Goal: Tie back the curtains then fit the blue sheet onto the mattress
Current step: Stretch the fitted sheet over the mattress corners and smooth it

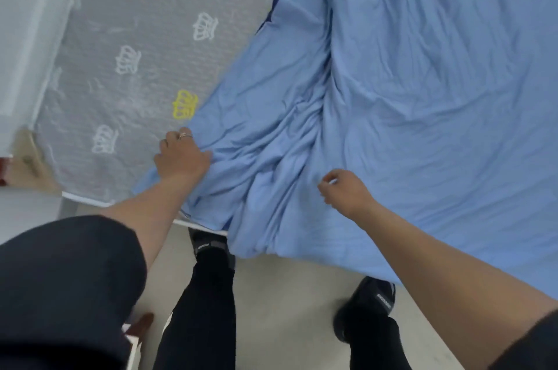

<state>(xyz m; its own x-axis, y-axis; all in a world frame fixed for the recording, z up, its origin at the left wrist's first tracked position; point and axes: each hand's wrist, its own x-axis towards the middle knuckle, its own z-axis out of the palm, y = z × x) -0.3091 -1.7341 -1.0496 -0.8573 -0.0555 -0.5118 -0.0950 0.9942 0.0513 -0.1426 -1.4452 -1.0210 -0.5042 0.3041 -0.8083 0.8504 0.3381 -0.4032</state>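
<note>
Head view, looking down over the bed edge. The blue sheet (407, 91) is lying rumpled over most of the mattress (120, 46), covering the right side and middle, w/ its near edge hanging over the front of the bed toward the floor (271, 294). The left part of the mattress is showing bare: grey quilted cover w/ white and yellow crown prints, under a clear plastic wrap. A darker blue strip is showing along the sheet's far left edge.

The left hand (181, 155) is resting at the sheet's left border, near the front of the mattress, fingers closed around a bunch of the blue cloth; folds are radiating from that grip toward the middle. A ring (185, 136) is sitting on one finger. The left forearm is bare below a dark rolled sleeve (69, 285).

The right hand (341, 188) is hovering just over the sheet near the front edge, fingers curled loosely inward, narrow gap; can't tell if it's pinching any cloth or only touching it. Right forearm is bare too.

Below, the person is standing on a pale floor in dark trousers and black shoes (374, 300), left foot partly under the hanging sheet. A pale sheer curtain (27, 22) is hanging at the far left beside the mattress.
</note>
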